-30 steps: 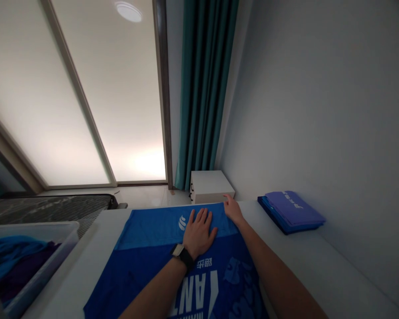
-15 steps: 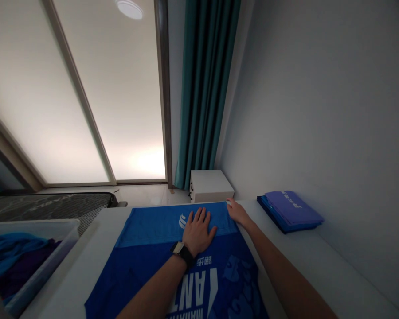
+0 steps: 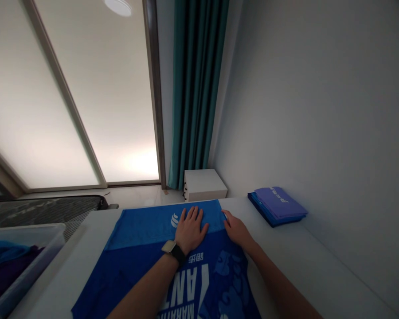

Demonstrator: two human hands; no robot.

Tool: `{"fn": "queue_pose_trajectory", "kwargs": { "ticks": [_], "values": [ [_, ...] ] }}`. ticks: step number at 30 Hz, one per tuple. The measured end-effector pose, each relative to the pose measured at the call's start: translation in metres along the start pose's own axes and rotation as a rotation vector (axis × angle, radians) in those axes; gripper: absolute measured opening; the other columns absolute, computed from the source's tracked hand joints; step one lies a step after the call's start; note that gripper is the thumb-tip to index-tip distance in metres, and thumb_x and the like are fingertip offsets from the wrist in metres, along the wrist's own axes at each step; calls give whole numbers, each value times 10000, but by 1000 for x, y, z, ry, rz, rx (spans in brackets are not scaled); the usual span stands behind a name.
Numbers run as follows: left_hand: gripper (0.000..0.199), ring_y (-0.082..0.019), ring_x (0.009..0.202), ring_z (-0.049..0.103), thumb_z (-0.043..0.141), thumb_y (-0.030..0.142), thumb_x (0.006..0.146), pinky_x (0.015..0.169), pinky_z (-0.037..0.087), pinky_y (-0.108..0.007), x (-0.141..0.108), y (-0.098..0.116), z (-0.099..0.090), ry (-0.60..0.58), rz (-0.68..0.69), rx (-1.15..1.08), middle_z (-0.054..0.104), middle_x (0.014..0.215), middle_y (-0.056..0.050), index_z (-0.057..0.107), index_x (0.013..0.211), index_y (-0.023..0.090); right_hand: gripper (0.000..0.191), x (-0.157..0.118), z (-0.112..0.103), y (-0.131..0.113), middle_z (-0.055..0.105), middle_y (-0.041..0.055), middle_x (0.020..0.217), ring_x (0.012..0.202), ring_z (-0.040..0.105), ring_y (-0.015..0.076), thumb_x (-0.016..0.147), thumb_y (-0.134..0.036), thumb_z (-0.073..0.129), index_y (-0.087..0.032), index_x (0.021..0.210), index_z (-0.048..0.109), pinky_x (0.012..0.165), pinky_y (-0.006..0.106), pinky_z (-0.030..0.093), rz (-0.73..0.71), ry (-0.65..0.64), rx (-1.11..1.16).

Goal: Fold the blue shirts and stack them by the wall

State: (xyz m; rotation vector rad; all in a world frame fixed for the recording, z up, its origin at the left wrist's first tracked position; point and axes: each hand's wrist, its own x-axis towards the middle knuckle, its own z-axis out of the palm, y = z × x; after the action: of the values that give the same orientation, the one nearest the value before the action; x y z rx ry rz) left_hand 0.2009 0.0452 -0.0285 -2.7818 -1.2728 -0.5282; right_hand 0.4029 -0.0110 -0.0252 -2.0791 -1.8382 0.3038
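Observation:
A blue printed shirt (image 3: 136, 261) is spread on the white table, its lighter blue band along the far edge and white lettering upside down to me. My left hand (image 3: 190, 231), a watch on its wrist, lies flat on the band beside a white logo with its fingers stretched out. At the shirt's right edge, just below the far corner, my right hand (image 3: 236, 228) has its thumb and fingers closed on the fabric. The near part of the shirt runs out of view, and my left forearm hides some of it.
Folded purple and blue clothes (image 3: 277, 206) are stacked on the table's right side by the wall. A clear plastic bin (image 3: 49, 248) with blue and purple garments stands at the left. Beyond the table's far edge is a white cabinet (image 3: 204, 184) beside a green curtain (image 3: 197, 97).
My right hand has slid from the shirt's far right corner a little toward me along the edge. My left hand stays flat on the cloth. The whole view has shifted slightly.

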Motion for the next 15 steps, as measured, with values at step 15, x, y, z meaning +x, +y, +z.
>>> {"fn": "queue_pose_trajectory", "kwargs": {
  "ticks": [15],
  "values": [
    [576,-279,1386,342,287,500,977,1145,225,-493,-1,-1,0,-26,-16,1,436,1478,-130,449,1410,158,452,-1,3,-5,606,115,1284,1095,610,229,900,-170,365,-174,1347,435,906,299,407,89,78,-120]
  ]
}}
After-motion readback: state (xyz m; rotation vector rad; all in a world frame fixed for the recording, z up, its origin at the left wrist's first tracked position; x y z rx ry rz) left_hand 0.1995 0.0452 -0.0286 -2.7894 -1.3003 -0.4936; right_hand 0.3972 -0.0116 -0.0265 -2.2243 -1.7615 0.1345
